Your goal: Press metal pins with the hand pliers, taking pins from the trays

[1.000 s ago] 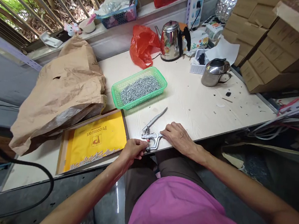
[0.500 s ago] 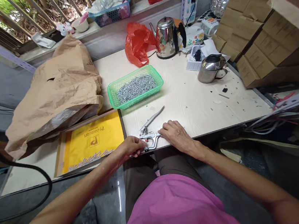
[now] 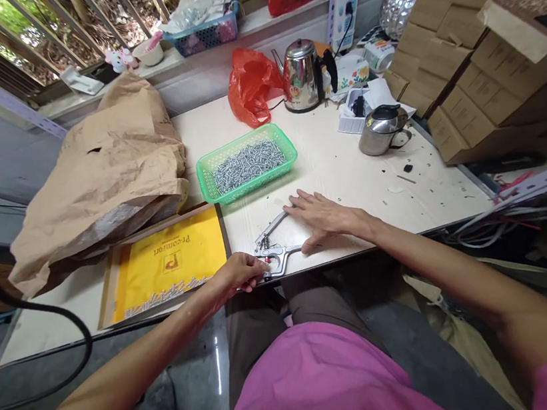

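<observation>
Silver spring-loaded hand pliers (image 3: 278,254) lie at the table's front edge, their two long handles spread apart and a coil spring between them. My right hand (image 3: 320,219) reaches over the handles with fingers stretched out. Its fingertips lie at the far handle's end and its thumb is by the near handle's tip. My left hand (image 3: 243,271) is closed in a pinch beside the pliers' head, where a small red spot shows. What its fingertips hold is hidden.
A green basket (image 3: 201,175) of small metal pins stands behind the pliers. Left of them, a shallow box (image 3: 110,284) holds a yellow bag (image 3: 197,245) and a row of metal pieces. Crumpled brown paper (image 3: 117,164), a kettle (image 3: 300,77) and a steel pot (image 3: 381,135) stand around.
My right hand has moved from the near handle's end, up and away, its fingers spreading over to the far handle. The left hand stays at the pliers' head.
</observation>
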A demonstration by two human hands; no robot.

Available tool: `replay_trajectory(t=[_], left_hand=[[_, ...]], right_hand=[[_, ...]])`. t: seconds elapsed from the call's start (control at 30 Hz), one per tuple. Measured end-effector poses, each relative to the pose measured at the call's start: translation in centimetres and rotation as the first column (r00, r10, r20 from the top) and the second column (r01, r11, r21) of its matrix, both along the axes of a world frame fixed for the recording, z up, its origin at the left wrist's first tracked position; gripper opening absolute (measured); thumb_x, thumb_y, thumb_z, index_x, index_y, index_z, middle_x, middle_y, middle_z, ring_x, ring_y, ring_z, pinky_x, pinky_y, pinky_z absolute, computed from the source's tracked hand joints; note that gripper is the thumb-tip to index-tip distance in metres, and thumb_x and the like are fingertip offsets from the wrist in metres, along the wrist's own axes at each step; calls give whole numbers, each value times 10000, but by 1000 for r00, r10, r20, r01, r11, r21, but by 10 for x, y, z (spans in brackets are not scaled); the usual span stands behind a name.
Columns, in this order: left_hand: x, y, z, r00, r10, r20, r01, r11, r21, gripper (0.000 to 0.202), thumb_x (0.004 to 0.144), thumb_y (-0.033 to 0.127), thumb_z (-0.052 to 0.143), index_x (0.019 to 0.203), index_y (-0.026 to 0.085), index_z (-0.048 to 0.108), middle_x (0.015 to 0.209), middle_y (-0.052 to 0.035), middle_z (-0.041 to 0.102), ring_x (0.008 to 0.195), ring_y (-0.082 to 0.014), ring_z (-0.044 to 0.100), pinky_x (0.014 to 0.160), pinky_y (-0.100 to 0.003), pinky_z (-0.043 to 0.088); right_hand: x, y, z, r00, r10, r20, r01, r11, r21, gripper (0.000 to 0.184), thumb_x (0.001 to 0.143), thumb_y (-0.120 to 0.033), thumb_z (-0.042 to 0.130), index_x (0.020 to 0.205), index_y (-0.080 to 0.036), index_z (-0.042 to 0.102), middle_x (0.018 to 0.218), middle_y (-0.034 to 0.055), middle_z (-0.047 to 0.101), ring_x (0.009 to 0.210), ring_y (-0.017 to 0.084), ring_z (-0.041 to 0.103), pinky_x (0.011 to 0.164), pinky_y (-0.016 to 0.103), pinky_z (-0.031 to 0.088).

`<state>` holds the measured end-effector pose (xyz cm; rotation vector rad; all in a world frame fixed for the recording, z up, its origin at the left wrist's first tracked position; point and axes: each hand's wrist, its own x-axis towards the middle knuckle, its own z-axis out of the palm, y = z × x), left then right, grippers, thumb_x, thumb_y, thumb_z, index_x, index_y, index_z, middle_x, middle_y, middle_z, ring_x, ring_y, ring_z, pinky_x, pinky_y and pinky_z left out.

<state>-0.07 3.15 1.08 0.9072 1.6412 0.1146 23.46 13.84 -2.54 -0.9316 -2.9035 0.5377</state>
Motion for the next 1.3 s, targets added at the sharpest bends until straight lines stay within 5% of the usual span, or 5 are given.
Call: replay_trajectory(t=[0.63,0.77,0.93,1.1,1.3], left_hand=[[-2,-12,-1,972,-98,-211,127,983,130,342,814,450,602,670,139,606,504,25,505,441,-94,462,462,-231,387],[10,-16,0,802,-182,-569,517,688,510,228,868,345,566,945,158,670,895,-71,649,803,-193,615,728,-319,497],[36,6,-14,631,-316,-708,775,266,573,538,831,245,633,1329,165,443,1297,-147,539,1191,-282,487,962,-426,453],[41,27,-20,510,-410,-756,859,200,471,625,819,274,654,1363,137,379,1212,-151,569,1110,-283,521,966,-441,440],[48,36,-13,406,-441,-800,913,165,373,651,813,381,670,1346,119,404,1166,-150,570,1057,-295,508,898,-435,465]], right_hand=[[0,-47,15,992,-33,121,10,983,185,460,891,-367,573,1281,-136,491,1127,143,617,1050,291,519,1021,512,214],[-1,-52,10,995,-56,86,38,979,203,411,896,-327,576,1250,-129,510,1105,145,630,1033,283,535,1009,498,249],[3,-57,7,996,-63,-58,72,984,163,479,892,-321,582,1298,-95,465,1125,171,623,1041,282,536,956,458,351],[21,-55,11,988,-73,-135,82,995,62,704,828,-411,661,1384,-94,369,1231,189,540,1093,287,497,942,446,401],[23,-50,23,998,-68,1,68,998,-7,465,830,-403,668,1149,-84,556,1069,155,554,979,262,487,839,381,450]])
